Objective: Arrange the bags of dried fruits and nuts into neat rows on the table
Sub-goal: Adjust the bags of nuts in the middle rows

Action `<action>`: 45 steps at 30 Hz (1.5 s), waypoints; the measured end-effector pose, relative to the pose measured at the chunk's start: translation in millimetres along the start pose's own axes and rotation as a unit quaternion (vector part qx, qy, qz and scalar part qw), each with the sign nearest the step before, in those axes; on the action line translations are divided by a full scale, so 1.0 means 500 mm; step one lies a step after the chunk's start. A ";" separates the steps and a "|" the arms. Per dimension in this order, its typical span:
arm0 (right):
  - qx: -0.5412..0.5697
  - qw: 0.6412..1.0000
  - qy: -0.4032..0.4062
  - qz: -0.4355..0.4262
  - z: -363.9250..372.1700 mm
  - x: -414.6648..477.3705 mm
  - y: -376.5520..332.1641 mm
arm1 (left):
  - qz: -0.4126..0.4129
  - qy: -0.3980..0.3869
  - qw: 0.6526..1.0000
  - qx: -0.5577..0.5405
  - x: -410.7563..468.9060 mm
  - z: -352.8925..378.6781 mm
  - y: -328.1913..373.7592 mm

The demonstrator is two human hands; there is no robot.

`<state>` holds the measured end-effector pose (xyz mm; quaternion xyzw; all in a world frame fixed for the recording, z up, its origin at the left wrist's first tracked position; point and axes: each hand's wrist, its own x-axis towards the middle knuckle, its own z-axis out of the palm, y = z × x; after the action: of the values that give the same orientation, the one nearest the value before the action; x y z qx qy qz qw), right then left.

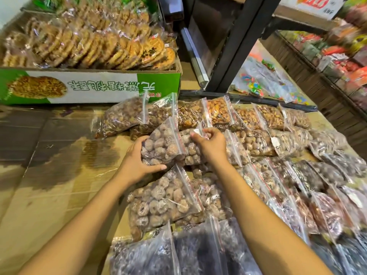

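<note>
Clear zip bags of dried fruits and nuts lie in rows on a cardboard-covered table [49, 175]. Both hands hold one bag of round brown dried fruit [164, 143] at the left end of the second row. My left hand [139, 157] grips its lower left edge. My right hand [210, 143] pinches its top right corner by the zip. A similar bag of dried fruit [162, 199] lies just below it. Bags of orange-brown nuts [218, 112] form the far row, and dark dried-fruit bags [151, 253] fill the nearest row.
A green and white carton of wrapped round biscuits [89, 86] stands at the far left. A black metal shelf post [234, 46] rises behind the bags. Colourful candy bags [256, 86] lie beyond it, and packed shelves [341, 56] line the right side.
</note>
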<state>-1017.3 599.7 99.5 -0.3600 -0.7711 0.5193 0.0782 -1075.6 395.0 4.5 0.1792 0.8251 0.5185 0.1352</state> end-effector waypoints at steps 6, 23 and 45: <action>-0.188 0.979 0.023 -0.071 -0.038 -0.081 0.020 | -0.052 -0.018 0.998 0.028 -0.050 -0.039 0.018; -0.323 0.944 0.070 0.023 -0.138 -0.215 0.108 | -0.042 -0.176 0.958 0.221 -0.205 0.030 0.097; -0.091 0.994 -0.015 -0.056 -0.161 -0.183 0.118 | 0.051 -0.207 0.958 0.192 -0.181 0.021 0.067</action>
<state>-882.6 613.4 108.2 -0.3140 -0.8353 0.4470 0.0625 -984.8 377.1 33.7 0.3470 0.8529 0.3082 0.2390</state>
